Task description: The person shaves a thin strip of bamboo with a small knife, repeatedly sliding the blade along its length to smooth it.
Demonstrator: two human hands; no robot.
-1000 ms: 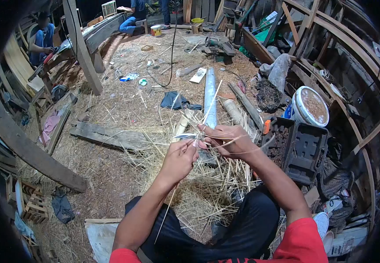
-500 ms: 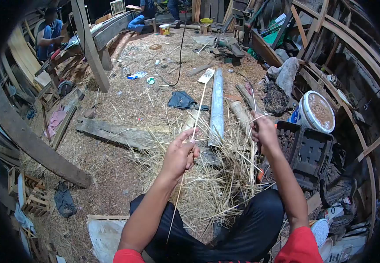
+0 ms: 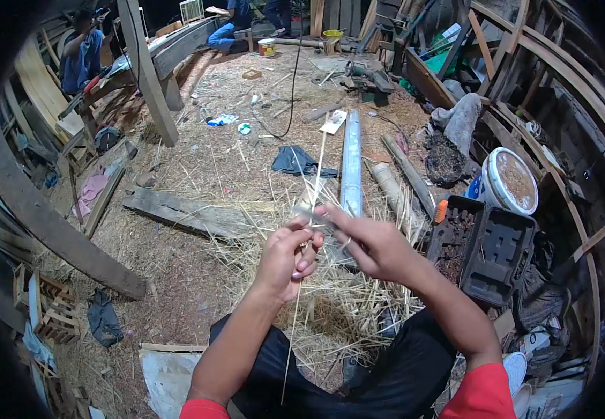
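Note:
My left hand is closed around a long thin bamboo strip, which runs from above my fingers down between my knees. Close beside it, my right hand grips a knife whose grey blade is smeared by motion. The blade crosses the strip just above my left fingers; whether it touches cannot be made out. The knife's handle is hidden in my fist. Beneath both hands lies a heap of pale shavings.
A grey-white pole and a weathered plank lie ahead. On my right are an open black toolbox case and a white bucket. A slanted post stands left. Other people sit near a long bench.
My right hand has swung left and inward from beside the toolbox case, bringing the knife to the strip by my left hand. My left hand has moved slightly.

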